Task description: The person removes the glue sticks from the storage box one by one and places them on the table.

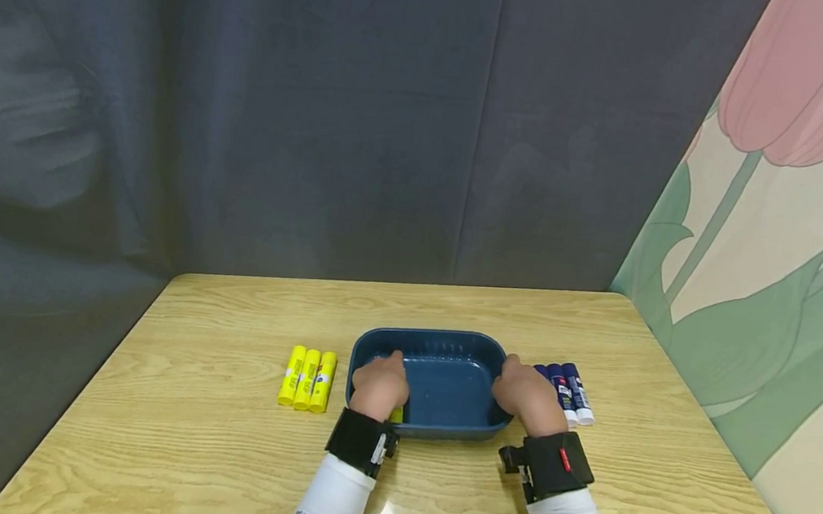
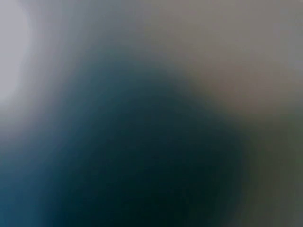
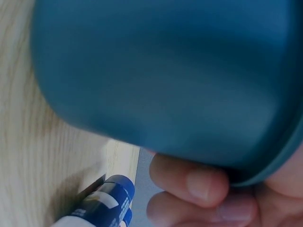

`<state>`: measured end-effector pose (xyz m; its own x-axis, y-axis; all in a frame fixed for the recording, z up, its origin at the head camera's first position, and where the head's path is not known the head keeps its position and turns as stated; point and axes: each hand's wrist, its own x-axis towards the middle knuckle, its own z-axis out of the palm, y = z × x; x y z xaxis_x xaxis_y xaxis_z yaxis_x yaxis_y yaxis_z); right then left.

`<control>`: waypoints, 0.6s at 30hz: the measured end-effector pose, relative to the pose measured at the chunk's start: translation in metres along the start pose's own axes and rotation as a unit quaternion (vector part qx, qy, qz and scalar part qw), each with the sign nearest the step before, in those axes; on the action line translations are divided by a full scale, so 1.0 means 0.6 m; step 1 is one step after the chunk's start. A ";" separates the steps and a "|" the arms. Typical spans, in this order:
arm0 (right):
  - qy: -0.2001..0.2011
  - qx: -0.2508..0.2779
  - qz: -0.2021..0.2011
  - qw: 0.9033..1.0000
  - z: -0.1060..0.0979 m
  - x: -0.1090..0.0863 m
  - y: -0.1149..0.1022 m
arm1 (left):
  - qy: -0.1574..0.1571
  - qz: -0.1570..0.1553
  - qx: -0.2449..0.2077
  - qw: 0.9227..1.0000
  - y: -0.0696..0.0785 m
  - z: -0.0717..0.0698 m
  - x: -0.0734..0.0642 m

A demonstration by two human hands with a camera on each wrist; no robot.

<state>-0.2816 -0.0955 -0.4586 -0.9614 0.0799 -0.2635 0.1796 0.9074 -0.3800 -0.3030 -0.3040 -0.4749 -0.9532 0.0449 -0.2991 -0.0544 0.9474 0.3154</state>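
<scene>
A dark blue plastic tray (image 1: 446, 433) stands on the table. My left hand (image 1: 380, 385) reaches into its left part, over a yellow stick (image 1: 397, 414) that shows partly beside the wrist. The fingers' undersides are hidden, so whether they grip that stick is unclear; the left wrist view is only a dark blur. On the tray's right side, my right hand (image 1: 530, 395) holds the rim, its curled fingers (image 3: 189, 182) under the lip in the right wrist view. Three yellow glue sticks (image 1: 307, 379) lie left of the tray. Blue glue sticks (image 1: 567, 389) with white ends lie right of it.
The wooden table (image 1: 218, 452) extends around the tray on all sides. Behind it hangs a dark grey curtain (image 1: 334, 136). A wall painted with tulips (image 1: 766, 321) borders the table at the right.
</scene>
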 end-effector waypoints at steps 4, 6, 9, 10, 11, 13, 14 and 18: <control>0.001 0.003 0.000 1.000 0.001 0.001 0.001 | 0.003 0.002 -0.001 1.000 0.000 0.000 0.000; 0.000 0.005 0.001 1.000 0.001 0.001 0.002 | 0.002 0.003 -0.002 1.000 0.000 0.001 -0.001; -0.001 0.005 0.003 1.000 0.002 0.001 0.002 | 0.001 0.004 -0.002 1.000 0.000 0.002 -0.001; -0.001 0.006 0.004 1.000 0.002 0.001 0.002 | 0.000 0.005 -0.002 1.000 0.000 0.002 -0.001; -0.001 0.006 0.004 1.000 0.002 0.001 0.001 | -0.001 0.005 -0.002 1.000 0.001 0.002 -0.001; -0.001 0.005 0.004 1.000 0.002 0.001 0.002 | -0.001 0.006 -0.003 1.000 0.001 0.002 -0.001; 0.000 0.004 0.003 1.000 0.002 0.001 0.002 | -0.001 0.007 -0.003 1.000 0.001 0.002 -0.001; 0.001 0.004 0.004 1.000 0.002 0.001 0.002 | 0.001 0.007 0.000 1.000 0.001 0.002 -0.001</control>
<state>-0.2819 -0.0951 -0.4605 -0.9603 0.0878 -0.2649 0.1887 0.9038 -0.3842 -0.3020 -0.3030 -0.4757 -0.9546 0.0568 -0.2924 -0.0413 0.9469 0.3188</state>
